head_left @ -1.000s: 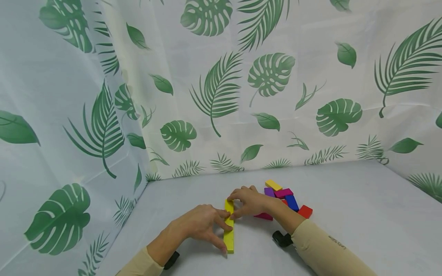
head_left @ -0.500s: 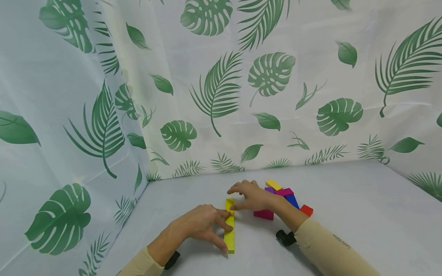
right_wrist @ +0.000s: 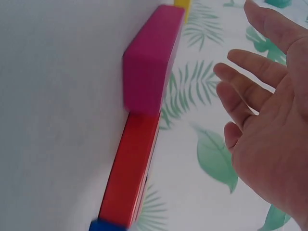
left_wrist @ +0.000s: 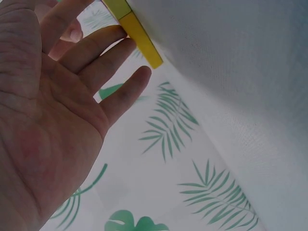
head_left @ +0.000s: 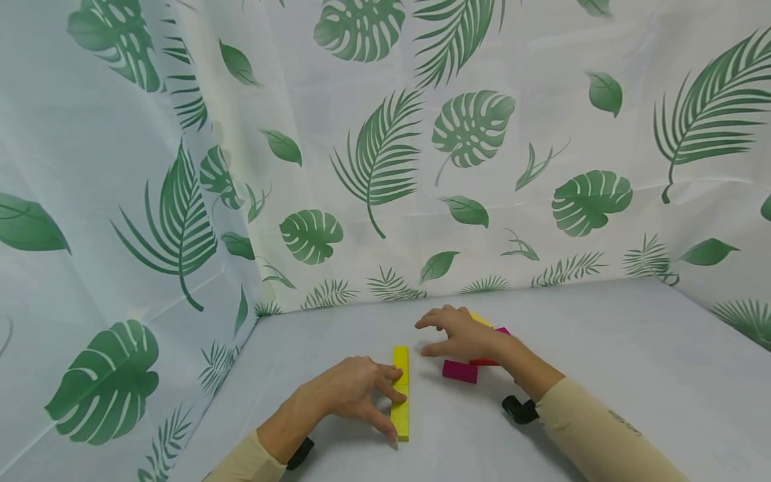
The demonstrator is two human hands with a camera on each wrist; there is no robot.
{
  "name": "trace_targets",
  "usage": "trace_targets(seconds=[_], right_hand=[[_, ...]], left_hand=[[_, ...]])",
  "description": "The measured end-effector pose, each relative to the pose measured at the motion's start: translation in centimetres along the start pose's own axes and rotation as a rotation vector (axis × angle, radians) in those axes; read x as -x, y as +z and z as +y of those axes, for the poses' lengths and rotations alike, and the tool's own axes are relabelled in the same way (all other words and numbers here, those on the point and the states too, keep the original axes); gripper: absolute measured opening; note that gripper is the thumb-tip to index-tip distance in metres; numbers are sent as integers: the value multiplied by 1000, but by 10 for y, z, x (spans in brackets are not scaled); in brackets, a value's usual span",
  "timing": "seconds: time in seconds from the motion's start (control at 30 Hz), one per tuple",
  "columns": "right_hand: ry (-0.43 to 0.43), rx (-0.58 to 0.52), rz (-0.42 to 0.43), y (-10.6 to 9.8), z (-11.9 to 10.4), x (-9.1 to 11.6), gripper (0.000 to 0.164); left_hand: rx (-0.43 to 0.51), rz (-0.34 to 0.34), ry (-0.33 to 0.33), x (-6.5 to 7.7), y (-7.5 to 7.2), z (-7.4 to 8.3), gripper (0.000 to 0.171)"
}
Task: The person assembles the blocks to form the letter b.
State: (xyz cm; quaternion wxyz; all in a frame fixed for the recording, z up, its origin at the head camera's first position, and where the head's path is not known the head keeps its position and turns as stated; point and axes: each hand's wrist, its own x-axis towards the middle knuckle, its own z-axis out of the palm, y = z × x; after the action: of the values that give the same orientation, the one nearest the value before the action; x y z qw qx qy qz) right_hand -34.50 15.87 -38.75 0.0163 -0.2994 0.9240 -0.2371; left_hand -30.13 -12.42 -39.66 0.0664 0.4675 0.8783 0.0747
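Two yellow blocks lie end to end in a line on the table, the far block (head_left: 400, 361) touching the near block (head_left: 400, 418). My left hand (head_left: 355, 390) rests beside them, fingertips touching their left side and top. In the left wrist view its fingers (left_wrist: 108, 50) reach out fairly straight toward the blocks. My right hand (head_left: 460, 335) hovers to the right of the line with nothing in it, fingers spread and loosely bent. Below it lies a magenta block (head_left: 460, 371), which also shows large in the right wrist view, in front of a red block (right_wrist: 127, 168).
Behind the right hand and forearm, a loose group of blocks is mostly hidden; a yellow block (head_left: 480, 319) and another magenta block (head_left: 502, 331) peek out. A leaf-patterned curtain (head_left: 385, 268) borders the pale table (head_left: 632, 375) at the back and sides.
My right hand has let go of the far yellow block and moved right, over the loose blocks. My left hand stays in place at the yellow line.
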Motion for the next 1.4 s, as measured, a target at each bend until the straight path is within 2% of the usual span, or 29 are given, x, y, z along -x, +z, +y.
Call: trace_targets(seconds=[0.2, 0.37, 0.77, 1.0, 1.4], right_hand=[[60, -80, -24, -6, 12, 7, 58], [18, -121, -35, -9, 19, 9, 56], [-23, -114, -79, -10, 23, 9, 56], [-34, -94, -142, -9, 26, 10, 42], [56, -103, -223, -9, 24, 9, 25]], left_hand=[[5, 1, -3, 0, 1, 0, 63], [17, -7, -24, -1, 1, 1, 64], [15, -17, -41, -1, 1, 0, 64], [16, -14, -45, -1, 1, 1, 64], [38, -23, -69, 0, 0, 3, 63]])
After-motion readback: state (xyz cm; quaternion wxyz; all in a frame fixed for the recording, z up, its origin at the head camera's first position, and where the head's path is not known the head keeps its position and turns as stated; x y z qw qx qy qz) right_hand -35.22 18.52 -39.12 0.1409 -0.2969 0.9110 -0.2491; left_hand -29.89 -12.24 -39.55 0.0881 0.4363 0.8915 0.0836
